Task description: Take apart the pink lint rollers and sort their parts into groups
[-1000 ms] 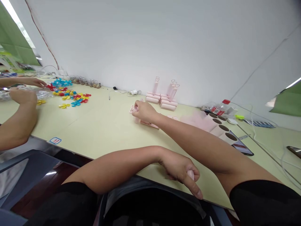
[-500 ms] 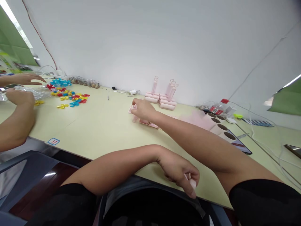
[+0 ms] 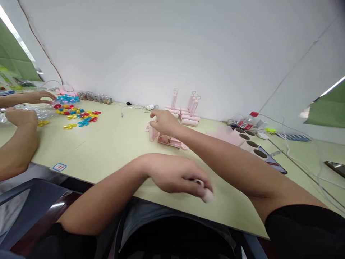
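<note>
My left hand (image 3: 180, 176) is over the front part of the table, its fingers closed round a small whitish-pink piece (image 3: 207, 196) that sticks out at the fingertips. Farther back, my right hand (image 3: 163, 122) hovers at a small group of pale pink parts (image 3: 153, 133), thumb and forefinger apart; its other fingers are partly hidden. Just below its wrist lies an open pink holder (image 3: 169, 141) with a round hole. Assembled pink pieces with upright sticks and heart-shaped tops (image 3: 192, 106) stand near the wall.
Left, another person's hands (image 3: 23, 117) are beside clear plastic bags and red, yellow and blue pieces (image 3: 83, 117). Small jars (image 3: 95, 97) line the wall. To the right are white rolls (image 3: 250, 145), a phone (image 3: 277, 167), a red-capped bottle (image 3: 246, 122) and cables.
My left hand has moved up and left over the table with the whitish piece in it. My right thumb and forefinger have parted beside the pink parts, and more of the open holder shows.
</note>
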Motion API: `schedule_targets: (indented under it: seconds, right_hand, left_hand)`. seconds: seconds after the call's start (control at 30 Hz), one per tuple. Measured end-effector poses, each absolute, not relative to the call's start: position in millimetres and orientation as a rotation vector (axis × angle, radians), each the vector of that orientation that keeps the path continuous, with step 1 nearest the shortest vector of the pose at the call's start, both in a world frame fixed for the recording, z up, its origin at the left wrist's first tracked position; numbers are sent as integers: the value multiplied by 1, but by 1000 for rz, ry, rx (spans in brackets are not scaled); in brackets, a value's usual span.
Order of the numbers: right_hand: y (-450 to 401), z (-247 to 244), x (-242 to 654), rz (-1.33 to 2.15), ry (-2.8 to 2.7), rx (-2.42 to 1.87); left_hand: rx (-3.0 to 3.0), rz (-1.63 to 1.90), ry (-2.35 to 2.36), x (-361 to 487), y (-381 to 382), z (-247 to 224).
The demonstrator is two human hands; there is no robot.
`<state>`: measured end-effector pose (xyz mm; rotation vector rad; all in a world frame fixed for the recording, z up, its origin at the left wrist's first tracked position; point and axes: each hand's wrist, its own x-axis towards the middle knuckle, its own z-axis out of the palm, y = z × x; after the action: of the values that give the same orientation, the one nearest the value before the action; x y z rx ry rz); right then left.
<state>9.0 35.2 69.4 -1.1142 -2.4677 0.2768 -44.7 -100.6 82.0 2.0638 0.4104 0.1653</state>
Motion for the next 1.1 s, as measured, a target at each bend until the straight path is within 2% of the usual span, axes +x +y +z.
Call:
schedule_targets:
  seconds: [0.17, 0.33, 0.63, 0.9, 1.1]
  right_hand:
    - [7, 82, 58, 491, -2223, -1048]
    - [-35, 62, 107, 737, -2159, -1027]
    - [-62, 8, 153, 903, -2276, -1096]
    - [-63, -1, 161, 988, -2259, -1150]
    - [-64, -3, 162, 987, -2268, -1142]
  left_hand:
    - [2080, 175, 1093, -138, -82, 86]
    - [1964, 308, 1916, -189, -24, 50]
    - [1889, 514, 1927, -168, 23, 10]
    - [1637, 745, 1874, -177, 29, -6]
    - [1648, 720, 1677, -185, 34, -9]
